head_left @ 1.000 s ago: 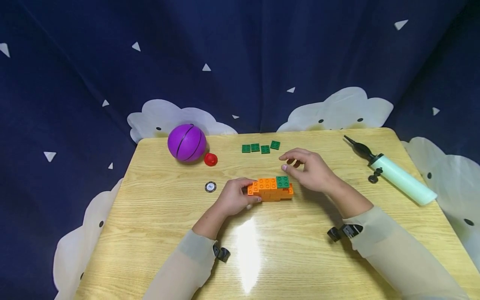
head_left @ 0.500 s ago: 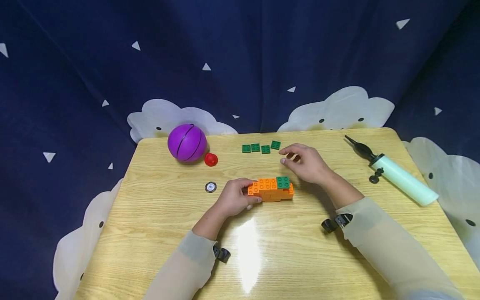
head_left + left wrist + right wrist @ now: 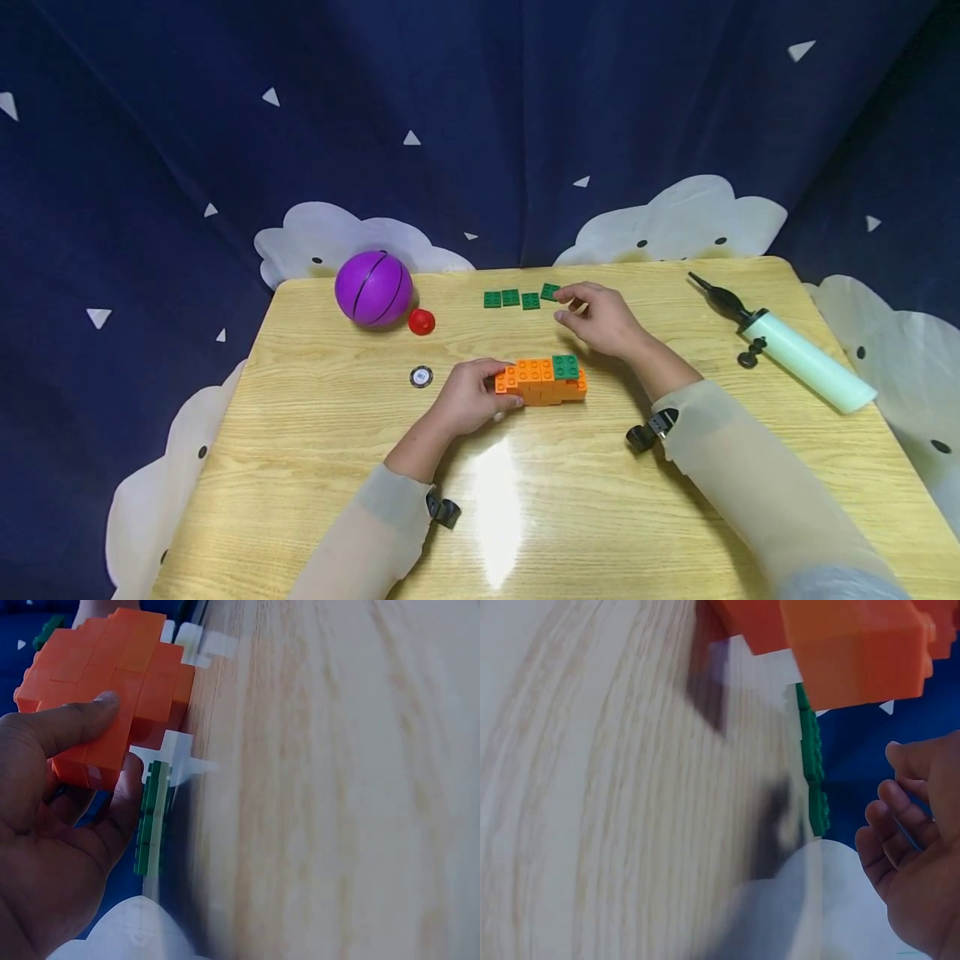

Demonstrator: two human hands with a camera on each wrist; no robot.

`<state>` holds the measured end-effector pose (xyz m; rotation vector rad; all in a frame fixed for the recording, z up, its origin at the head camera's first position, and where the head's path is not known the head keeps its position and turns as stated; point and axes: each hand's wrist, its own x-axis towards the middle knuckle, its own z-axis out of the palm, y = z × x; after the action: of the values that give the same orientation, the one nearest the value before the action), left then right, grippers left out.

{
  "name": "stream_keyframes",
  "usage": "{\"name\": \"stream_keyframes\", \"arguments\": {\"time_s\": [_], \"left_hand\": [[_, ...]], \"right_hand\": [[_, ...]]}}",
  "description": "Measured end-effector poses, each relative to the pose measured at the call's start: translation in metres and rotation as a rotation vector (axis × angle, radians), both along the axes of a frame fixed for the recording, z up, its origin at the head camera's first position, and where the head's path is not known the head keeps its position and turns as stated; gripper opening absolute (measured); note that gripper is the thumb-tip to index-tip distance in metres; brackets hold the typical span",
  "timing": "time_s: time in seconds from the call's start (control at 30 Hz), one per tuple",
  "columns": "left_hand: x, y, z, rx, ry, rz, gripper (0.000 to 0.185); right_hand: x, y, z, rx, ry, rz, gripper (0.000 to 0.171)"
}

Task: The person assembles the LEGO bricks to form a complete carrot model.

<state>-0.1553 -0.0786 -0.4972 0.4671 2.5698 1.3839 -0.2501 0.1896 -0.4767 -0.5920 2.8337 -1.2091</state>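
An orange brick block [image 3: 538, 382] lies at the middle of the wooden table [image 3: 315, 433], with a green plate [image 3: 566, 365] fixed on its right top. My left hand [image 3: 487, 385] grips the block's left end; in the left wrist view the thumb [image 3: 75, 724] lies across the orange block [image 3: 112, 682]. Behind it runs a row of loose green plates [image 3: 510, 297]. My right hand [image 3: 561, 304] hovers at the rightmost plate [image 3: 550, 292], its fingers loosely curled and holding nothing. The right wrist view shows the right hand [image 3: 915, 847] empty beside the green plates [image 3: 814, 772].
A purple ball [image 3: 373, 287] and a red cap [image 3: 422, 320] sit at the back left, with a small round disc [image 3: 422, 376] nearer. A mint hand pump [image 3: 795, 350] lies at the right edge. Dark blue cloth with white clouds surrounds the table.
My right hand has moved from just above the block's green plate back and left to the row of loose green plates. The left hand and block have stayed put.
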Motion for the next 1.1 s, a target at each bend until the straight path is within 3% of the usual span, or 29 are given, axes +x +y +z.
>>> {"name": "stream_keyframes", "arguments": {"time_s": [0.47, 1.1], "left_hand": [[0.001, 0.0, -0.001, 0.008, -0.012, -0.002, 0.045], [0.001, 0.0, -0.002, 0.007, -0.001, -0.003, 0.045]], "right_hand": [[-0.024, -0.005, -0.02, 0.068, -0.033, -0.088, 0.038], [-0.047, -0.008, -0.037, 0.159, 0.001, -0.107, 0.037]]}}
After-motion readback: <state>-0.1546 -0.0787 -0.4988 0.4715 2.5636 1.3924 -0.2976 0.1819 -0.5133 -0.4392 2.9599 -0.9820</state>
